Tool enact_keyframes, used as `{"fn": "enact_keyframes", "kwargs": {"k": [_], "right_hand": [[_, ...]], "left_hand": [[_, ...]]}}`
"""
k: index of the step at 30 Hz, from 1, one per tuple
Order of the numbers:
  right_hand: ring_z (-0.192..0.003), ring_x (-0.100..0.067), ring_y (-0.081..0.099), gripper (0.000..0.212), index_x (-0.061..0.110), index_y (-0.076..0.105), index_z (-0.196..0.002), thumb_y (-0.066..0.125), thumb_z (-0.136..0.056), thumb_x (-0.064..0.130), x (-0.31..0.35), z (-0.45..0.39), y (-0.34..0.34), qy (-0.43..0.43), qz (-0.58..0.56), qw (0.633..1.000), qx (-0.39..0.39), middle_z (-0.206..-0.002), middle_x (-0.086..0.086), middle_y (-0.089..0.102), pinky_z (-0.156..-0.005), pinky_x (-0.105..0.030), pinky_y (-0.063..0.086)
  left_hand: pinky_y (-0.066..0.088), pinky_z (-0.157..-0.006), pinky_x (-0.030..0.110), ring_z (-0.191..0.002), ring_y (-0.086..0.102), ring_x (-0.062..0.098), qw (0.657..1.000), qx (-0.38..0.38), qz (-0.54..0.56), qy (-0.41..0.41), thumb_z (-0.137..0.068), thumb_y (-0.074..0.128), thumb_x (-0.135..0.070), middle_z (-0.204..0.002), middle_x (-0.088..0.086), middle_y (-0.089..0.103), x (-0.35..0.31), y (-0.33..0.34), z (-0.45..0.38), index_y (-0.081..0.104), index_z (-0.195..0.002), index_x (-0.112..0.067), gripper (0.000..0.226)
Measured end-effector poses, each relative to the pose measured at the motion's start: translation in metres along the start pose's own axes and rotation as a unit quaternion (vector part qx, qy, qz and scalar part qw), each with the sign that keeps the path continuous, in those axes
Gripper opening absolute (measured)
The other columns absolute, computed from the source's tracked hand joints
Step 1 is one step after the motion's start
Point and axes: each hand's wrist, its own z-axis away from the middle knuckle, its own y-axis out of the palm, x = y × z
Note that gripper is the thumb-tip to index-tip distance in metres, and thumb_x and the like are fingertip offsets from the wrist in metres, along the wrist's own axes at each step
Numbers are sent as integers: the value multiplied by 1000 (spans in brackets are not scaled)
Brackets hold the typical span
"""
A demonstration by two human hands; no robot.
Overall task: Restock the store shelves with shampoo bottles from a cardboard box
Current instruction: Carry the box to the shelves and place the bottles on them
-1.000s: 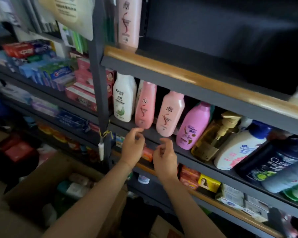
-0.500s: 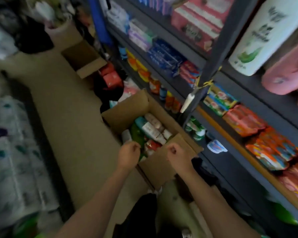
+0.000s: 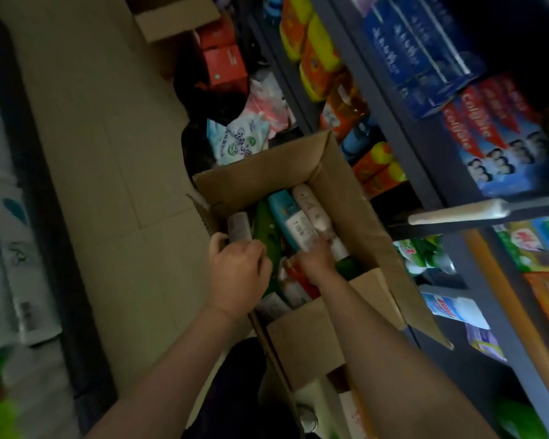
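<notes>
An open cardboard box [image 3: 355,198] stands on the floor beside the shelves, with several shampoo bottles lying in it. Among them are a teal bottle [image 3: 286,213], a pale pink bottle [image 3: 309,205], a green bottle [image 3: 267,229] and a white bottle [image 3: 239,227]. My left hand [image 3: 238,270] grips the white bottle at the box's left wall, thumb on one side and fingers curled on the other. My right hand [image 3: 314,259] reaches into the box at the near ends of the teal and pale pink bottles. Its fingertips are hidden among them.
Dark shelves [image 3: 425,172] with toothpaste boxes [image 3: 488,131] and orange packs [image 3: 317,61] run along the right. Packets [image 3: 238,141] and red boxes [image 3: 225,64] lie on the floor beyond the box. Tiled floor [image 3: 102,160] lies to the left. A wooden handle [image 3: 457,212] juts out over the box.
My view swung down from the shampoo shelf to the box on the floor. Both hands dropped from the shelf edge into the box, and the left one took hold of the white bottle.
</notes>
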Motion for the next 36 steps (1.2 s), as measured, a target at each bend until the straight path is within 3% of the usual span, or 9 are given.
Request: {"fn": "enact_keyframes", "kwargs": {"k": [4,11,16,20,24,27,31,34,36], "right_hand": [[-121,-31,55,86,10,38,-144,83,-74,32,-36,-45,14,56,30,998,7,-137,-13,54,-102,-42,48],[-118,-31,57,64,5,47,-138,69,-86,37,-46,-45,26,40,39,998,34,-134,-12,56,-83,-29,44],[-80,-21,59,63,3,51,-132,68,-87,43,-34,-20,1,158,-76,981,89,-108,-10,61,-57,-26,47],[-104,-33,61,63,2,50,-133,69,-85,39,-40,15,-28,210,-81,962,152,-120,-17,61,-91,-41,54],[-95,-26,65,60,10,53,-129,75,-78,34,-68,69,-53,180,-154,958,161,-111,-13,63,-79,-39,60],[-66,-17,63,57,7,52,-128,77,-80,27,-108,114,-78,163,-249,939,173,-87,-9,64,-54,-28,52],[-59,-15,55,46,9,54,-122,75,-85,25,-168,167,-113,169,-403,877,200,-74,-6,57,-53,-28,50],[-70,-17,56,37,13,58,-119,70,-88,28,-177,197,-150,139,-416,873,215,-84,-7,59,-61,-31,49],[-64,-17,54,29,10,58,-118,63,-93,24,-170,215,-181,94,-391,883,243,-77,-9,57,-59,-30,47]], "left_hand": [[36,-96,37,-60,57,14,998,-51,48,2,-83,60,-15,-66,-5,65,-2,10,-2,68,-73,-17,13],[38,-100,43,-61,57,15,998,-40,54,3,-87,53,-20,-64,-6,61,-18,23,-13,68,-74,-18,20],[32,-102,40,-58,55,16,1000,4,3,0,-86,47,-22,-61,-5,59,-18,20,-16,64,-67,-19,25],[29,-101,42,-58,57,22,995,74,-67,-18,-82,51,-22,-59,-1,59,-10,4,-9,62,-65,-17,21],[44,-77,41,-63,61,31,985,169,-33,-28,-82,50,-19,-68,9,63,-32,-7,6,65,-72,-10,20],[50,-76,40,-96,62,33,965,260,38,14,-94,53,-21,-103,12,64,-72,-11,22,66,-108,-9,23],[45,-101,45,-130,44,32,951,284,73,95,-91,62,-23,-142,9,44,-124,-13,46,42,-144,-16,57],[21,-120,51,-151,12,33,922,280,-12,267,-83,71,-34,-164,2,16,-168,-17,60,22,-156,-31,88],[4,-121,54,-153,5,28,896,260,-51,357,-80,73,-42,-165,-2,14,-200,-26,64,26,-154,-33,88]]}}
